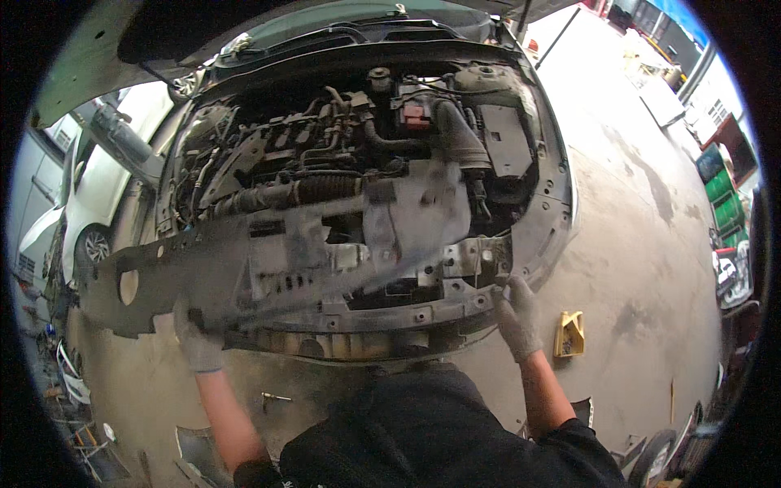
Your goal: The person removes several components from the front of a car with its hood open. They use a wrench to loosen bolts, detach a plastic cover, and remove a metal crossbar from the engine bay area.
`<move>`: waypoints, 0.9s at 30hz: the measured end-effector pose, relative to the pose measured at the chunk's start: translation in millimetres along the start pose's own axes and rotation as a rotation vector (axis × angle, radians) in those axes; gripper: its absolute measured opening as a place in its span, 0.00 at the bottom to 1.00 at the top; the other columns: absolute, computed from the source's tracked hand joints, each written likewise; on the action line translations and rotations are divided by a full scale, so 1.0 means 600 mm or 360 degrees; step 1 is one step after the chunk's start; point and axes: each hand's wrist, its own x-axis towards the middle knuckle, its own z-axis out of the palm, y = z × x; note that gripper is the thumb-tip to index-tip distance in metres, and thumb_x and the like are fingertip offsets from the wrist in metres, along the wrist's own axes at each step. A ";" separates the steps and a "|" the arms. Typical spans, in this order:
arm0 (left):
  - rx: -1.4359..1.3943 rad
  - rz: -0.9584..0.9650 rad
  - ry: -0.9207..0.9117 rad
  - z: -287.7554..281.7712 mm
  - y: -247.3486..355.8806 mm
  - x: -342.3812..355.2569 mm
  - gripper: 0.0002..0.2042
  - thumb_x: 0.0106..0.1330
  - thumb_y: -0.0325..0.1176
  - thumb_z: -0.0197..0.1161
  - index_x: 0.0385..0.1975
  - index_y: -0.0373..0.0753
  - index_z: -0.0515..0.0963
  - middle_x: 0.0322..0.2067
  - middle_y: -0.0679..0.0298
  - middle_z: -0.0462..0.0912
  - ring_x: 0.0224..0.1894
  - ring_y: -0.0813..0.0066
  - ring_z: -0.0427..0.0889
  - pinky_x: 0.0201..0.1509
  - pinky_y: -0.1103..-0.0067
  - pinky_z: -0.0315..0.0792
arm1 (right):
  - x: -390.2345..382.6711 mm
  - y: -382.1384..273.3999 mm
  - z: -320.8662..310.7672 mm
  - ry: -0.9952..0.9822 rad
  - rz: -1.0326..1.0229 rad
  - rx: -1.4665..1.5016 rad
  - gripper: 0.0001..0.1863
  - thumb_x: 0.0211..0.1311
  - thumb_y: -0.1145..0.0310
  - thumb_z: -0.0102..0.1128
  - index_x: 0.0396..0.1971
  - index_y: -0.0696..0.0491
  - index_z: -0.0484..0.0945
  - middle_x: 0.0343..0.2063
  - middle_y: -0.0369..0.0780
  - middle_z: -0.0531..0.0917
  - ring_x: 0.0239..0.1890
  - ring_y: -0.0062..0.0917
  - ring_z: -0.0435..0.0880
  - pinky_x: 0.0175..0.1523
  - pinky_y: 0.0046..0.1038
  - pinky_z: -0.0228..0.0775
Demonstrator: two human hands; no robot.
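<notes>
My left hand (198, 342), in a pale glove, grips the lower edge of a large, thin black plastic panel (154, 281), held slanted over the open engine bay (293, 138) and blurred by motion. The panel has an oval cutout at its left end. Near the right of the metal front crossmember (419, 315), my right hand (518, 317), also gloved, has its fingers curled; what they hold is too small to make out. A red battery terminal cover (415, 116) sits toward the back of the bay.
The raised hood (106, 49) is at upper left, beside a white car (114, 220). A yellow cut-open jug (569, 333) stands on the concrete floor (630, 244) at right. A small tool (275, 398) lies on the floor below the bumper; green containers (720, 191) line the right side.
</notes>
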 end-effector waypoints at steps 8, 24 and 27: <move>-0.0505 -0.0445 -0.0115 0.137 -0.013 -0.012 0.21 0.63 0.43 0.66 0.53 0.42 0.75 0.49 0.64 0.80 0.53 0.64 0.78 0.57 0.65 0.74 | -0.005 0.019 0.000 -0.0201 0.0286 0.0374 0.18 0.60 0.61 0.60 0.45 0.57 0.81 0.33 0.50 0.86 0.39 0.39 0.87 0.44 0.35 0.75; -0.0900 -0.0778 -0.0324 0.518 -0.181 0.370 0.09 0.70 0.38 0.63 0.44 0.44 0.78 0.39 0.68 0.80 0.37 0.78 0.79 0.36 0.79 0.78 | -0.154 0.087 -0.033 -0.0252 0.0571 -0.0368 0.18 0.58 0.57 0.63 0.42 0.55 0.82 0.32 0.51 0.85 0.37 0.44 0.86 0.42 0.39 0.76; -0.0855 -0.0755 -0.0341 0.520 -0.263 0.431 0.08 0.72 0.35 0.60 0.46 0.41 0.77 0.42 0.65 0.80 0.37 0.75 0.80 0.36 0.76 0.80 | -0.188 0.070 -0.024 -0.0235 0.0671 -0.0440 0.16 0.57 0.61 0.63 0.38 0.59 0.83 0.25 0.43 0.86 0.30 0.28 0.85 0.39 0.30 0.76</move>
